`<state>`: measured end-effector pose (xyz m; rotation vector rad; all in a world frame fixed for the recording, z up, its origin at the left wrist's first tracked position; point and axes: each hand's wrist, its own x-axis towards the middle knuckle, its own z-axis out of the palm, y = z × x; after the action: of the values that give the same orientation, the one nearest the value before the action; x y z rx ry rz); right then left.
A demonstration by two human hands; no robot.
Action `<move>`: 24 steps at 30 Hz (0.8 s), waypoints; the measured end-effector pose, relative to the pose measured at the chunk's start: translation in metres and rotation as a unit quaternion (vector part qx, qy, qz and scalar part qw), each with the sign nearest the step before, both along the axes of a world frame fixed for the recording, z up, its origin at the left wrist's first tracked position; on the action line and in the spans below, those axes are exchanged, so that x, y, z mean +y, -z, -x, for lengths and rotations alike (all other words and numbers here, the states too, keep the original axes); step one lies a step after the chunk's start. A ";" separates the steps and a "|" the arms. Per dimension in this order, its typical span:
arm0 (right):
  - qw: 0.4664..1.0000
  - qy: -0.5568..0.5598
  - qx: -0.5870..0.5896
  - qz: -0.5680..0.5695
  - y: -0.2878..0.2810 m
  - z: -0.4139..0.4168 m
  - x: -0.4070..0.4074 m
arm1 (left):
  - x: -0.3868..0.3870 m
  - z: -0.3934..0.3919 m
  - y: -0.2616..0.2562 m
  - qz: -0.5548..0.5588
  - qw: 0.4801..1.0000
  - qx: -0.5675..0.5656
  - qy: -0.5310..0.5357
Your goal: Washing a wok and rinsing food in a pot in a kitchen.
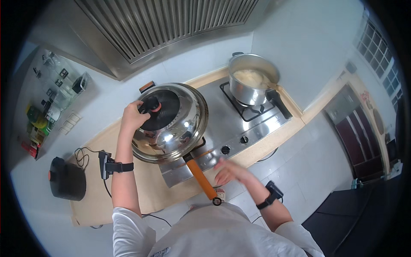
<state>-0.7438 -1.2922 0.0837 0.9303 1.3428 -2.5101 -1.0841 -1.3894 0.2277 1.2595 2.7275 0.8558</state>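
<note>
My left hand (134, 115) grips the black knob (151, 104) of a domed steel lid with a dark glass centre (179, 128). The lid sits over a wide pan on the left burner, hiding what the pan holds. The pan's orange handle (202, 180) points toward my body and ends in a black ring. To the right of that handle, my right hand (232, 172) hovers, blurred and empty, with its fingers apart, near the stove's front edge.
An aluminium pot (247, 91) with pale food and a wooden utensil (273, 85) stands on the right burner; its black handle (279, 104) juts forward. A dark lidded pot (67, 180) is on the left counter. A range hood (118, 64) hangs above. Stove knobs (225, 150) line the front.
</note>
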 end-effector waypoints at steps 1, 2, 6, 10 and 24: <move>0.995 0.053 -0.014 -0.087 0.021 -0.001 0.021 | 0.004 0.000 -0.001 0.014 1.000 -0.004 0.003; 0.977 0.070 -0.005 -0.204 0.042 -0.004 0.041 | 0.006 0.001 -0.003 0.027 1.000 -0.006 0.005; 0.795 0.075 -0.027 -0.602 0.078 0.019 0.066 | 0.002 0.009 0.005 -0.007 0.996 0.061 0.072; 0.693 -0.041 -0.158 -0.702 0.066 0.043 0.047 | 0.002 0.004 -0.008 -0.033 0.998 0.039 0.045; 0.753 0.064 -0.142 -0.639 0.070 -0.020 0.028 | -0.093 -0.201 -0.017 -0.178 0.912 -0.132 0.345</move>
<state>-0.7238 -1.2641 0.0133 1.4697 2.8906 -1.0480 -0.8828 -1.4827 0.2449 1.8261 1.7478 1.3117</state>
